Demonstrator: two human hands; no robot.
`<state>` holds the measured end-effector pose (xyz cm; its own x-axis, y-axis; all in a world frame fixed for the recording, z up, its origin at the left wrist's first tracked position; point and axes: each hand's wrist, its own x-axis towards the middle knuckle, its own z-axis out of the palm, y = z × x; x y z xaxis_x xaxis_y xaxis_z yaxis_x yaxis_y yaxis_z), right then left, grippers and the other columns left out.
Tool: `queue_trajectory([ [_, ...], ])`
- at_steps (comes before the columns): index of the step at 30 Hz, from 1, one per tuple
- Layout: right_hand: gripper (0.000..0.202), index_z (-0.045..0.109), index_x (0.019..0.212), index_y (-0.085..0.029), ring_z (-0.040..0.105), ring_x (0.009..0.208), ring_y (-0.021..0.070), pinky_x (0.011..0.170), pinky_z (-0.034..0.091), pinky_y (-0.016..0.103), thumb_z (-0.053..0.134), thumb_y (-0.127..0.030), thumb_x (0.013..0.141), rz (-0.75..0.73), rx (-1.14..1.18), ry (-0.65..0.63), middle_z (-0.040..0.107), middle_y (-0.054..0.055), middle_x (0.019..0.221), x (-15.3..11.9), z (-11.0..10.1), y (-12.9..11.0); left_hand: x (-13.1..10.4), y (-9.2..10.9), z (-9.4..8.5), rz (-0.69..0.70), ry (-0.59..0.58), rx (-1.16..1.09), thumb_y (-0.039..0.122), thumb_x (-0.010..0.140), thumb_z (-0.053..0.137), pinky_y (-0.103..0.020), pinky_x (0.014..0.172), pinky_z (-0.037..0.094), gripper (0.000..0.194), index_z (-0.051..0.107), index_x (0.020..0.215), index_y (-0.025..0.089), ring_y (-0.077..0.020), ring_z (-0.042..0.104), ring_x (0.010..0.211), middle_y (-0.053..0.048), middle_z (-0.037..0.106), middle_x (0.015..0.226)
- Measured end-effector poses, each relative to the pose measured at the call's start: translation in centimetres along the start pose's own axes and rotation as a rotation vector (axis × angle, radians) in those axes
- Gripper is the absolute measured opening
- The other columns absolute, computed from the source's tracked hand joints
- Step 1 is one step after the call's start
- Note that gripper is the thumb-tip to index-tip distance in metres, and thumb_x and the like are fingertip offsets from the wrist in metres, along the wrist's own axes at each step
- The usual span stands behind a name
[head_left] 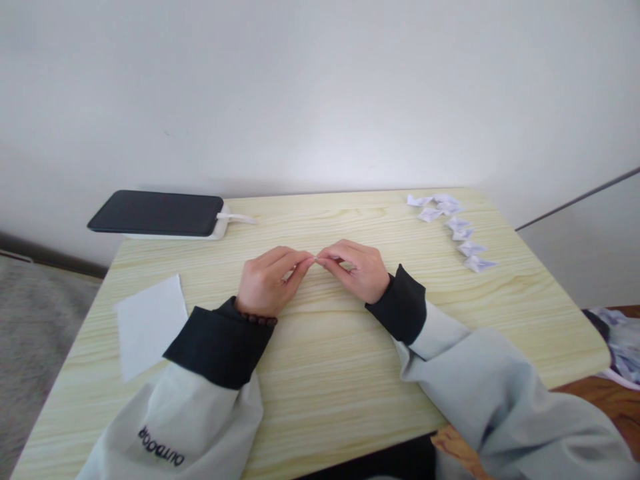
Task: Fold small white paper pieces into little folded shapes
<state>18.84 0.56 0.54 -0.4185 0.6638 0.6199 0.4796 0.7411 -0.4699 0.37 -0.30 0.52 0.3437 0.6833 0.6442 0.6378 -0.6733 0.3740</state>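
My left hand [273, 280] and my right hand [356, 269] meet fingertip to fingertip over the middle of the table. Both are closed in a pinch on a small piece of folded white paper [316, 259]. Only a sliver of it shows between the fingers, so its shape is hidden. Left of my left hand, a sheet of white paper [147, 327] lies flat, partly under the sleeve. Several small folded paper figures [473, 249], with pointed ends, stand in a curved line at the back right, beyond my right hand.
A dark phone [157, 213] rests on a white block [220, 230] at the back left, with a white cable [237, 218] at its right end. The wooden table [320, 373] touches the white wall [320, 100]. A bag-lined bin [623, 347] stands beyond the right edge.
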Motion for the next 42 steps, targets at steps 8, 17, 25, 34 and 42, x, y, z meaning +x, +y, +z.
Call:
queue_trajectory([
  [8,0.012,0.063,0.082,-0.017,0.061,0.068,0.0088,0.063,0.052,0.017,0.052,-0.021,0.086,0.054,0.061,-0.015,0.067,0.002,0.078,-0.3,-0.1,-0.1,0.2,0.4,-0.2,0.012,-0.02,-0.047,0.02,0.082,0.055,-0.019,0.06,0.049,0.012,0.066,0.083,0.016,-0.0104,0.062,0.065,-0.002,0.07,0.077],
  [17,0.013,0.069,0.085,-0.02,0.067,0.064,0.0112,0.062,0.053,0.02,0.061,-0.03,0.082,0.296,0.17,0.029,0.072,0.0,0.077,-0.4,0.3,0.6,0.0,-0.3,0.0,-0.191,-0.031,-0.089,0.031,0.084,0.057,-0.018,0.06,0.05,0.018,0.069,0.085,0.018,-0.0113,0.066,0.069,-0.001,0.073,0.082],
  [25,0.01,0.071,0.081,-0.022,0.069,0.07,0.0137,0.068,0.055,0.024,0.065,-0.029,0.077,0.451,0.255,0.033,0.073,-0.001,0.081,-0.5,0.3,1.2,-0.1,-0.8,-0.4,-0.196,-0.139,-0.018,0.027,0.087,0.052,-0.019,0.074,0.051,0.019,0.069,0.094,0.021,-0.0126,0.069,0.08,0.001,0.073,0.093],
  [34,0.014,0.067,0.075,-0.017,0.065,0.056,0.0109,0.057,0.05,0.02,0.064,-0.031,0.078,0.478,0.231,-0.002,0.07,-0.001,0.063,-0.5,0.4,1.0,0.0,-0.7,-0.4,-0.195,-0.142,0.047,0.028,0.087,0.05,-0.021,0.07,0.049,0.02,0.069,0.089,0.022,-0.0135,0.068,0.076,0.002,0.074,0.085],
  [42,0.011,0.067,0.082,-0.019,0.058,0.056,0.0079,0.056,0.046,0.019,0.06,-0.028,0.081,0.327,0.11,0.015,0.069,-0.001,0.074,-0.2,0.0,1.1,0.0,-0.6,-0.4,-0.239,-0.168,-0.006,0.032,0.084,0.054,-0.022,0.065,0.048,0.016,0.064,0.089,0.022,-0.0118,0.064,0.069,0.003,0.071,0.082],
])
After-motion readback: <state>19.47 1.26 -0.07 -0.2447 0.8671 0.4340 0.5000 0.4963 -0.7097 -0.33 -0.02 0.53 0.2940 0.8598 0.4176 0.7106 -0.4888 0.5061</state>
